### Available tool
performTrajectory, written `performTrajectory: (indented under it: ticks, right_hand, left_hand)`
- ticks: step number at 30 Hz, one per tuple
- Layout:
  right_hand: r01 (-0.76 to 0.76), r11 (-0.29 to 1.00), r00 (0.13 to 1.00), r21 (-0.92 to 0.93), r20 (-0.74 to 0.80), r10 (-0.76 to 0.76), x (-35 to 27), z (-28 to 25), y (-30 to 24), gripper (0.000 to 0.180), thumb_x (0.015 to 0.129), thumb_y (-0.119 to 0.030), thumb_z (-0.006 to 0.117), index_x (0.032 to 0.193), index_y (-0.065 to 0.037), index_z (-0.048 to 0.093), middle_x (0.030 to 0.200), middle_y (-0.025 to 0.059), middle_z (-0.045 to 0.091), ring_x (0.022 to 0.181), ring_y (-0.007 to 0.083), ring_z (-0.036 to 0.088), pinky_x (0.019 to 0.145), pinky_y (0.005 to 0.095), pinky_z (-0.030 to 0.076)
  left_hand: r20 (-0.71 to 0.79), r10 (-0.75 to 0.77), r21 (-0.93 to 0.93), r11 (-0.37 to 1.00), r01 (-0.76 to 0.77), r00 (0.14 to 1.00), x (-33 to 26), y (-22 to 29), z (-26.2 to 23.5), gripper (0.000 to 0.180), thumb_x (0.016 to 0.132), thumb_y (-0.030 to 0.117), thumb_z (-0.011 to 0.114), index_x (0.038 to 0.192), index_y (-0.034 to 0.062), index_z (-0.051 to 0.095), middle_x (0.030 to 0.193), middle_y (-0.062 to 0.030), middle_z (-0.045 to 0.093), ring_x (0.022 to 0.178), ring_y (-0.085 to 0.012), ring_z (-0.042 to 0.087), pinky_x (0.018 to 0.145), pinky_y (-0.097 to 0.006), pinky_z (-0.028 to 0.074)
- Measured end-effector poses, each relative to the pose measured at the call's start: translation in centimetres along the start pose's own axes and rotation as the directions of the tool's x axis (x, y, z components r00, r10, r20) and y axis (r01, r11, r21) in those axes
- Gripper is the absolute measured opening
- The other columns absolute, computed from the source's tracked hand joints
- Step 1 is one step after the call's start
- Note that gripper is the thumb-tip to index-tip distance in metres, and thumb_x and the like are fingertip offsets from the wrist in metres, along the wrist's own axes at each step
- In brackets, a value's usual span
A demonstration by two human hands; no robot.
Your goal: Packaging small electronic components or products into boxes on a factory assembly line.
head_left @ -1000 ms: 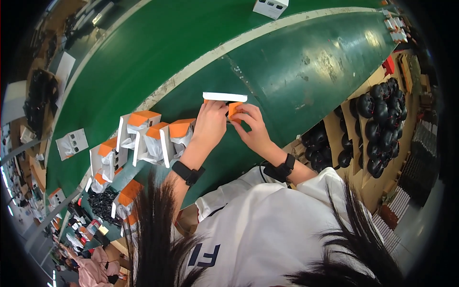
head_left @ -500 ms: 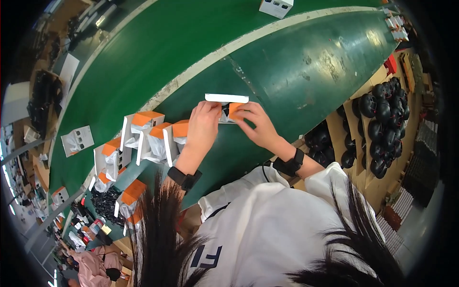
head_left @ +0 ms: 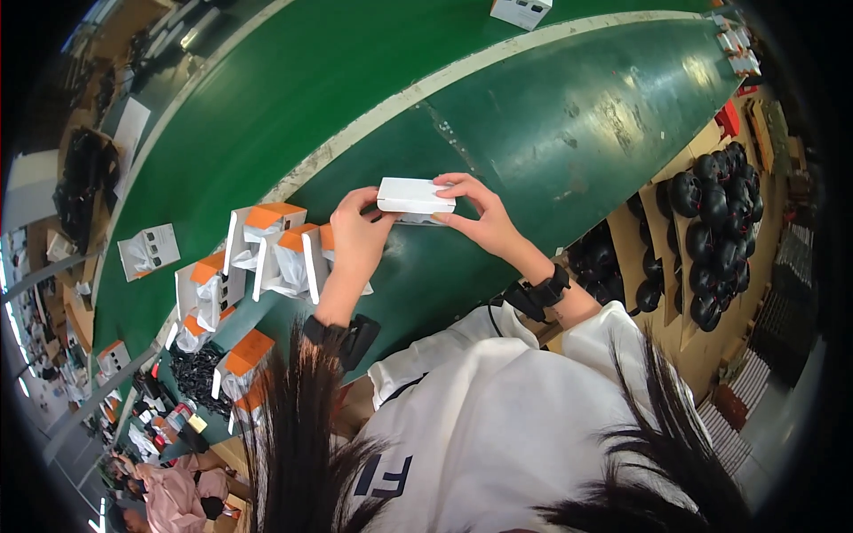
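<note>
A small white carton [head_left: 416, 194] is between my hands over the green worktable. Its white lid now lies over the top, and no orange inner flap shows on it. My left hand [head_left: 360, 229] grips the carton's left end, fingers bent around the corner. My right hand [head_left: 480, 216] pinches the right end, with fingertips on the lid and the thumb beneath its front edge. What is inside the carton is hidden. To the left of my left hand stand several open cartons [head_left: 291, 259] with orange flaps and white plastic bags sticking out.
A green belt [head_left: 240, 107] with a pale border runs along the far side. It carries a carton [head_left: 149, 252] at left and another [head_left: 522, 11] at the top. A heap of black cables [head_left: 200, 377] lies at lower left. Black rounded items [head_left: 715, 231] fill shelves at right. A person in pink [head_left: 173, 497] is at lower left.
The carton's raised lid has come down over the orange flap. My left hand has shifted left and down to the carton's end. Cartons on the far belt have slid slightly right.
</note>
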State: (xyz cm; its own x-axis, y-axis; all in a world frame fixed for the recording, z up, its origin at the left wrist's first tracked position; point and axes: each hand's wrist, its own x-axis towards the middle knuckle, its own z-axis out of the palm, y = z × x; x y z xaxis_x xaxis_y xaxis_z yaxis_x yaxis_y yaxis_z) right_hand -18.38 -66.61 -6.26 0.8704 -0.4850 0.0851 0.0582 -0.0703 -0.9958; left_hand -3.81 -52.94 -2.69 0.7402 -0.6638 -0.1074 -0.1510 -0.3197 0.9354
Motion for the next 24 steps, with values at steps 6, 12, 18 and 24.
performTrajectory:
  ticks: [6,12,18,24]
  right_hand:
    - [0.05,0.996,0.997,-0.077,0.069,-0.045,-0.1,-0.4,-0.8,0.028,0.074,-0.005,0.068,0.1,-0.007,0.058,0.115,0.0111,0.053,0.107,0.0213,0.051,0.092,0.0319,0.039]
    - [-0.18,0.979,0.979,0.093,0.118,0.169,1.9,-1.6,-1.7,0.02,0.084,-0.008,0.059,0.102,-0.001,0.055,0.109,0.0098,0.056,0.102,0.0167,0.054,0.097,0.0299,0.038]
    - [-0.24,0.955,0.97,0.174,0.023,0.24,2.9,-1.8,-1.2,0.02,0.086,-0.009,0.057,0.104,0.001,0.055,0.093,0.006,0.062,0.09,0.0095,0.058,0.078,0.0235,0.046]
    - [-0.107,0.992,0.99,0.07,0.102,0.1,2.1,-1.9,-1.5,0.024,0.084,-0.009,0.059,0.106,0.0,0.059,0.103,0.0094,0.061,0.096,0.0165,0.058,0.084,0.0294,0.046]
  left_hand:
    - [0.315,0.296,0.23,0.898,-0.375,0.902,1.2,0.4,-1.4,0.039,0.072,0.002,0.068,0.109,0.0021,0.055,0.108,-0.0139,0.058,0.1,-0.026,0.057,0.083,-0.034,0.049]
    - [0.134,0.102,0.402,0.903,-0.148,0.986,0.4,1.6,-1.1,0.036,0.071,0.003,0.067,0.103,0.0009,0.051,0.1,-0.015,0.055,0.096,-0.031,0.054,0.079,-0.037,0.046]
    - [0.57,0.329,0.57,0.503,-0.65,0.753,-2.5,2.3,3.5,0.045,0.075,0.017,0.061,0.116,0.0023,0.051,0.118,-0.0062,0.048,0.103,-0.0224,0.045,0.082,-0.035,0.036]
    - [0.567,0.274,0.644,0.44,-0.626,0.777,-3.0,0.5,2.9,0.051,0.074,0.017,0.061,0.12,0.0007,0.048,0.122,-0.0076,0.045,0.116,-0.024,0.038,0.096,-0.043,0.03]
